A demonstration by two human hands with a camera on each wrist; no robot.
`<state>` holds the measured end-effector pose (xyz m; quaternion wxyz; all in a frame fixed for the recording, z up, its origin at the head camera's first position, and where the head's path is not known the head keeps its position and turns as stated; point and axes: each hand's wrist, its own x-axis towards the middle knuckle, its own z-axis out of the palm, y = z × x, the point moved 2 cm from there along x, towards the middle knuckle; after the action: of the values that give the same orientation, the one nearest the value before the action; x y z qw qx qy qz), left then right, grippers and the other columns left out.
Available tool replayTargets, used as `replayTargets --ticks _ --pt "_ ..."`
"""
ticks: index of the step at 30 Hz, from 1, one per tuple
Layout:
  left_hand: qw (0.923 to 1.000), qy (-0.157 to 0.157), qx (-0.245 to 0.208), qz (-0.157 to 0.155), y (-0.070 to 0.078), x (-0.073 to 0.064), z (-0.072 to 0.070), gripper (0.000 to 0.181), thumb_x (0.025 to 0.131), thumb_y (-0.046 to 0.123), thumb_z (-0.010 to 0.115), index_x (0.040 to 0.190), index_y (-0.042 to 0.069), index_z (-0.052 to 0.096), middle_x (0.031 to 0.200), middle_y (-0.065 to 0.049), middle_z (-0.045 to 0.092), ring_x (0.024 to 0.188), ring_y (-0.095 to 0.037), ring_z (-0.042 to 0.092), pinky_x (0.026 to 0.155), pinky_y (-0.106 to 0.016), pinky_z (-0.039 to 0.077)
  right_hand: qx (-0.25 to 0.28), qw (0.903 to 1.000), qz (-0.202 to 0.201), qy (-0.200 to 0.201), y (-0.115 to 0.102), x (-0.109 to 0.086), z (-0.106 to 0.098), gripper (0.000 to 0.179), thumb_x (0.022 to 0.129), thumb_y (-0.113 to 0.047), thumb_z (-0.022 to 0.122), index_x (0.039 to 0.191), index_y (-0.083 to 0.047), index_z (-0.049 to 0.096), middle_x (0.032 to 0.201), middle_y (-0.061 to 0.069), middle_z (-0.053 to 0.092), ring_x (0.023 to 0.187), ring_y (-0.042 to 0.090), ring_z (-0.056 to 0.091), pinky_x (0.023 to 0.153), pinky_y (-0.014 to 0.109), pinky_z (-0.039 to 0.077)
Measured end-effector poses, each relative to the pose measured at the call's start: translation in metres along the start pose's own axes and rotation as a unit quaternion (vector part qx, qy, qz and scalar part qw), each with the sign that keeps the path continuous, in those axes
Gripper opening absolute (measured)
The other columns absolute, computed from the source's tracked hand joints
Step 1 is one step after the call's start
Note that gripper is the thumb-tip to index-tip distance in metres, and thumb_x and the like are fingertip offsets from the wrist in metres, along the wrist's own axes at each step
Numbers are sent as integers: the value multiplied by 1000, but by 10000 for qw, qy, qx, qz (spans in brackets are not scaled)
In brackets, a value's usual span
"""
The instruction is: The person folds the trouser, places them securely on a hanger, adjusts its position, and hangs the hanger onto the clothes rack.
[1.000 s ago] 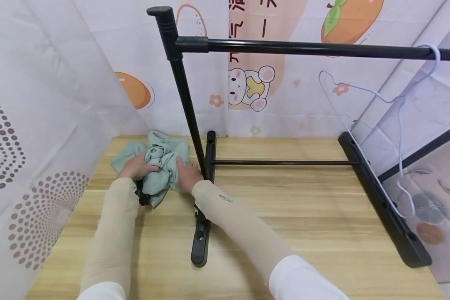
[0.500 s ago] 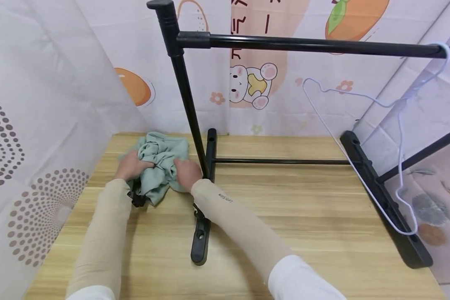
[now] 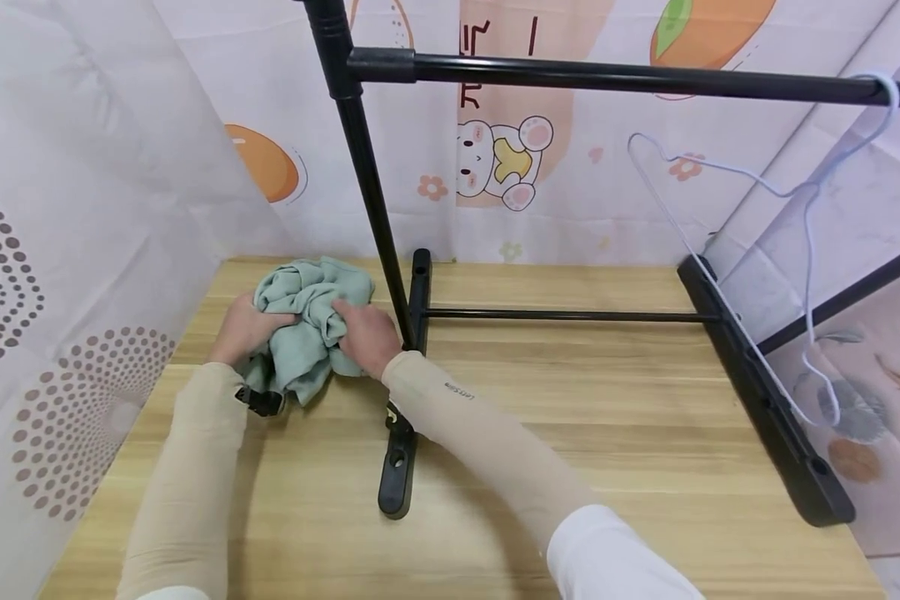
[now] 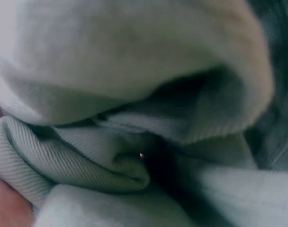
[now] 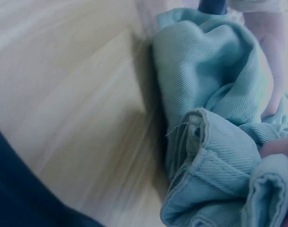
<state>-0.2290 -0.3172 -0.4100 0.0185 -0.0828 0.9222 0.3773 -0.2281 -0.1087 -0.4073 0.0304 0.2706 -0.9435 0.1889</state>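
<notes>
A crumpled pale green garment [image 3: 307, 333] of ribbed twill lies bunched on the wooden tabletop, left of the black rack's upright. What kind of garment it is cannot be told through the folds. My left hand [image 3: 242, 329] grips its left side, thumb on top and fingers hidden under the cloth. On the right side, my right hand [image 3: 371, 337] pinches a fold beside the rack post. Folds of the garment [image 4: 87, 156] fill the left wrist view. Stitched edges of the garment [image 5: 210, 161] show in the right wrist view, with part of the left hand [image 5: 271, 52] behind.
A black clothes rack [image 3: 367, 192] stands on the table [image 3: 570, 433], its near foot [image 3: 397, 475] close to my right forearm. From its top bar [image 3: 607, 77] hangs a pale blue wire hanger [image 3: 810, 187] at the right. Printed curtains [image 3: 105, 150] line the back and sides.
My left hand has moved a little left, and the garment is bunched higher between the hands. My right hand has shifted slightly inward over the cloth. The hanger sways on the bar.
</notes>
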Motion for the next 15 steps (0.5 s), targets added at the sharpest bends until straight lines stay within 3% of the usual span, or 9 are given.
replayTargets --ticks 5,10,15 --pt "9999 106 -3 52 10 -15 -8 63 85 36 72 128 -6 52 129 -31 55 111 -41 55 93 -50 46 107 9998 -178 65 -6 -6 -13 55 88 -10 65 140 -19 52 74 1 70 56 9 56 51 21 41" --pt "9984 390 -98 391 23 -32 -10 61 84 30 73 130 -4 52 125 -30 58 107 -38 57 90 -47 47 -156 9974 -582 384 -5 -20 -21 53 87 -9 66 137 -17 52 75 0 66 60 11 57 55 22 44" --pt "9947 784 -50 657 33 -46 -7 63 82 31 76 130 -4 54 123 -29 57 103 -37 56 86 -46 46 -515 9905 -1038 741 -1 -37 -30 52 88 -12 66 137 -15 50 90 3 68 74 15 65 61 25 51"
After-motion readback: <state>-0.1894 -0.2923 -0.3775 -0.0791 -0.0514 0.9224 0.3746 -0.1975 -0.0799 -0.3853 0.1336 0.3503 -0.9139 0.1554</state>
